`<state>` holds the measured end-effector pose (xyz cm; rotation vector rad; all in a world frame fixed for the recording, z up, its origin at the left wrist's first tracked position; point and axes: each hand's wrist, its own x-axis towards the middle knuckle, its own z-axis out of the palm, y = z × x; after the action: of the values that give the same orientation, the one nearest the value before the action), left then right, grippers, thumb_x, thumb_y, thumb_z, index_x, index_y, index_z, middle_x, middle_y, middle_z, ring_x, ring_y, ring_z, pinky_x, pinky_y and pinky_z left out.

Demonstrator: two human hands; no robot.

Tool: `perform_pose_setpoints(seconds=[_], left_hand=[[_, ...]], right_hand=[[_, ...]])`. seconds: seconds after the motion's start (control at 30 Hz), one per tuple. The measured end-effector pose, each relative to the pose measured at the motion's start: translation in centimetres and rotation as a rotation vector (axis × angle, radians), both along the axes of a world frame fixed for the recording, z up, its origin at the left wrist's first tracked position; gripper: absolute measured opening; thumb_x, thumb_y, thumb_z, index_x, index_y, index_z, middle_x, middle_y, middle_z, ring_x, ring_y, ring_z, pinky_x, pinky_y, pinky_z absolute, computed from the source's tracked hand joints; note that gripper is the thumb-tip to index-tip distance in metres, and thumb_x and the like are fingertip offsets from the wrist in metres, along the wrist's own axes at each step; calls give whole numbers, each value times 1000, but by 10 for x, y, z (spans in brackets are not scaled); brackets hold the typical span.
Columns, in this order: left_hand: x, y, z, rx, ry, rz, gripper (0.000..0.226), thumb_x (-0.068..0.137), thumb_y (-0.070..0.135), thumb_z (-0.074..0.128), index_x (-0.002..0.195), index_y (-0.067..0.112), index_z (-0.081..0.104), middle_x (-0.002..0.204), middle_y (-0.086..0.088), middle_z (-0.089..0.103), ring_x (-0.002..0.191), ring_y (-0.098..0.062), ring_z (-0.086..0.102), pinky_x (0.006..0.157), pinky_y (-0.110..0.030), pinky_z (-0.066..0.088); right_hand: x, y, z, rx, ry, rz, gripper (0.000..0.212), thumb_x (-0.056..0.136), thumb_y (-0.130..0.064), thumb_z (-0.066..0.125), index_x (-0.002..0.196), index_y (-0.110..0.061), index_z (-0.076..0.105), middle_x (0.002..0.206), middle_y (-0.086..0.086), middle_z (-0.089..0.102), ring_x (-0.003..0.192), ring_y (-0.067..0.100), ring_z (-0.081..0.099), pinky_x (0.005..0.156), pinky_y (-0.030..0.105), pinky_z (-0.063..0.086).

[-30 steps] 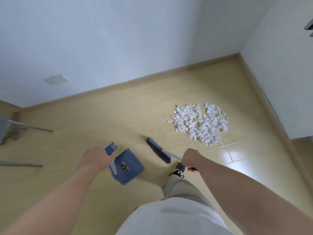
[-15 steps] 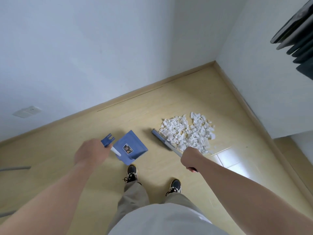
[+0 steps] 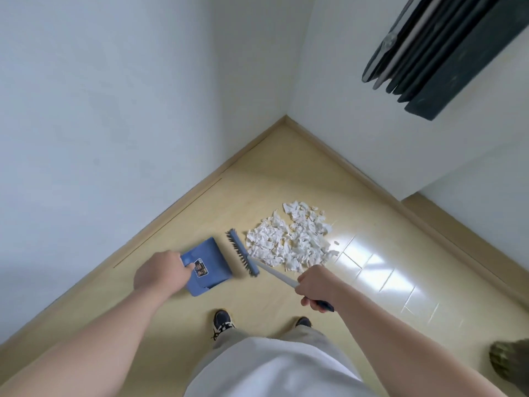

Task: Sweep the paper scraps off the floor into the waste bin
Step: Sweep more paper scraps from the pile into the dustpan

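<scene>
Operator: Since half a second ago, the dustpan (image 3: pixel 210 260) has closed up on the brush (image 3: pixel 242 253). It now lies just beside the brush head, where a strip of floor (image 3: pixel 257 190) showed between them before.

Listener: What are the hands doing?

Operator: My left hand (image 3: pixel 160 272) is curled round the blue dustpan's handle. My right hand (image 3: pixel 315 287) is wrapped round the brush's pale handle, with its dark blue end poking out behind the fist.

Listener: And the paper?

Operator: The paper scraps (image 3: pixel 289 242), torn and white, lie in one heap on the pale wooden floor, near the corner where two white walls (image 3: pixel 114 110) meet. The brush head sits just left of the heap, and the dustpan is left of the brush. I cannot tell whether either touches the floor. My two dark shoes (image 3: pixel 221 322) stand below them. A dark slatted panel (image 3: pixel 446 53) fills the upper right.
</scene>
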<state>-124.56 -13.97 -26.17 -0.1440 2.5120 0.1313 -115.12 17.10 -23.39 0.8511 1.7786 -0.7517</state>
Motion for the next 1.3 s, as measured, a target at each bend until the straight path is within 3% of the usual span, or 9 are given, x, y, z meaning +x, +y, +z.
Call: perform_pose_setpoints(seconds=[0.23,0.33,0.43,0.57,0.73,0.8,0.93,1.17,1.3], left_hand=[[-55,16,-18,8,-34,-133,30,88,52,54,79,26,66,73,5,64,62,-18,64,52,-23,41],[-72,31,-20,14,-28,-140,34,90,51,57,74,21,58,74,3,64,65,-20,64,53,-24,39],[-89,46,-19,12,-44,-132,34,89,50,60,68,23,56,69,3,62,60,-20,60,51,-24,36],[-112,62,-13,-3,-59,-127,38,89,49,61,61,26,53,65,3,60,57,-19,57,51,-24,36],[-145,70,-11,-12,-86,-153,40,89,50,61,57,26,53,65,2,60,58,-20,56,53,-25,38],[-156,69,-16,-47,-84,-208,42,87,56,60,62,23,53,68,2,61,61,-20,57,53,-24,37],[-177,54,-34,-72,-90,-346,51,87,65,56,61,22,48,64,5,56,60,-19,55,52,-25,34],[-207,13,-51,-45,-68,-559,45,92,58,52,66,22,50,69,5,59,65,-20,58,52,-26,36],[-217,-21,-66,31,-76,-524,47,93,56,54,61,23,47,65,5,57,62,-20,57,50,-25,35]], right_hand=[[-24,-3,3,100,158,-68,8,87,-7,53,92,-4,57,69,8,60,48,18,54,40,25,46],[-47,10,1,213,149,-6,14,92,-2,47,101,2,56,66,13,61,35,19,52,31,20,40],[-74,28,-8,251,167,-10,21,93,2,43,110,2,55,73,14,57,41,20,52,30,19,37],[-119,51,-23,290,171,-13,27,93,1,45,118,0,55,80,11,55,56,23,60,53,32,58],[-170,62,-49,300,158,-37,26,93,-3,49,117,-3,56,80,7,56,56,16,55,66,29,58],[-177,61,-52,297,126,-42,23,93,-2,49,115,-3,55,79,7,54,55,16,53,63,27,56],[-179,47,-54,301,27,-49,19,92,0,46,110,-3,52,70,11,52,45,18,51,31,20,39],[-166,-8,-64,296,4,-191,7,93,0,42,97,-2,48,69,13,54,40,21,51,26,16,33],[-160,-48,-68,296,-34,-289,13,90,-2,42,98,1,53,64,13,56,37,22,51,32,20,37]])
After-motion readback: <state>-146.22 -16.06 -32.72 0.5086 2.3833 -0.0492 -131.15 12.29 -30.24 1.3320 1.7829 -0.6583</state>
